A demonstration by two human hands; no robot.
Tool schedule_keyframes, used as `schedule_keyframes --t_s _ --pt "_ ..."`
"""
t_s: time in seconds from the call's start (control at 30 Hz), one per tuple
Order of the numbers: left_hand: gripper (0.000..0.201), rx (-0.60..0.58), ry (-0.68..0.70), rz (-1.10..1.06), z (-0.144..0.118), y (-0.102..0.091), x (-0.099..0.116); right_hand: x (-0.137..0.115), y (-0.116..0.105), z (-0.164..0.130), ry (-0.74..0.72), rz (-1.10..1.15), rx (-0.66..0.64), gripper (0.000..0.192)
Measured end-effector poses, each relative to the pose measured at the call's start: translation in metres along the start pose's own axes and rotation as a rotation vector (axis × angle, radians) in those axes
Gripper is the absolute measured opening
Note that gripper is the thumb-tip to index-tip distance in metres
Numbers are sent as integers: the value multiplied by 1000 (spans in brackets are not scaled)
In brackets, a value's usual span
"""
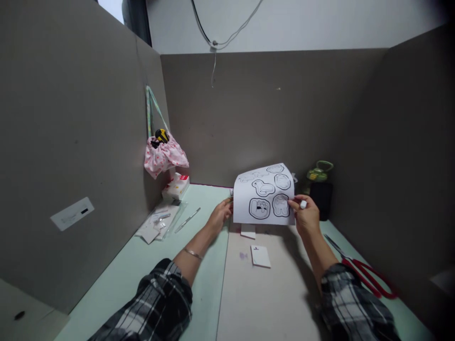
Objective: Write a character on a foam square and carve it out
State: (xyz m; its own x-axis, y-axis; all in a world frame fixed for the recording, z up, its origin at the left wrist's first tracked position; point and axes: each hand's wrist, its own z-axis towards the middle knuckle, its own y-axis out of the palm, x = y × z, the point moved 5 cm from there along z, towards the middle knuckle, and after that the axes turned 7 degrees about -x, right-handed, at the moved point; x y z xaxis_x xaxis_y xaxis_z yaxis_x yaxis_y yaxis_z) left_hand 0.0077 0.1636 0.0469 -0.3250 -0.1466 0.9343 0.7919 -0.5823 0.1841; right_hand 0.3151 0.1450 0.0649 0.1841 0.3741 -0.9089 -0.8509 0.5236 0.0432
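Observation:
A white sheet printed with several black-outlined cartoon figures is held upright above the desk. My left hand pinches its lower left edge. My right hand grips its lower right edge, thumb on the front of the paper, with a small white object at the fingers. Below the sheet, a small white card and a white paper piece lie on a grey board.
Red-handled scissors lie at the right. A pen and clear plastic packets sit at the left, near a white and red box. A pink pouch hangs on the left partition. A green item on a black box stands at the back right.

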Motion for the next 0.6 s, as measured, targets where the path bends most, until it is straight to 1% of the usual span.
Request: schedule_keyframes --t_s 0.1,0.17,0.23,0.3,0.33,0.4,0.47,0.53,0.6 --pt "33 4 -9 -52 15 -9 4 1 12 -6 38 -4 -46 27" --pt "33 1 12 -70 30 -13 12 -3 19 -9 40 -8 -80 26" --pt "33 -8 59 -73 46 -17 27 -11 24 -8 31 -12 -111 25" --pt "36 -24 132 -65 63 -21 49 -22 28 -3 15 -17 -137 25" --pt "43 -35 174 -59 70 -23 61 -27 30 0 3 -20 -147 24" --pt "71 -65 248 -47 81 -26 85 -38 32 7 -25 -26 -165 22" --pt "88 -79 316 -33 87 -30 105 -46 35 15 -61 -31 -174 21" --pt "93 -77 359 -15 90 -35 116 -51 40 23 -94 -35 -175 21" --pt "93 -59 368 10 94 -42 115 -50 48 33 -118 -36 -165 23"
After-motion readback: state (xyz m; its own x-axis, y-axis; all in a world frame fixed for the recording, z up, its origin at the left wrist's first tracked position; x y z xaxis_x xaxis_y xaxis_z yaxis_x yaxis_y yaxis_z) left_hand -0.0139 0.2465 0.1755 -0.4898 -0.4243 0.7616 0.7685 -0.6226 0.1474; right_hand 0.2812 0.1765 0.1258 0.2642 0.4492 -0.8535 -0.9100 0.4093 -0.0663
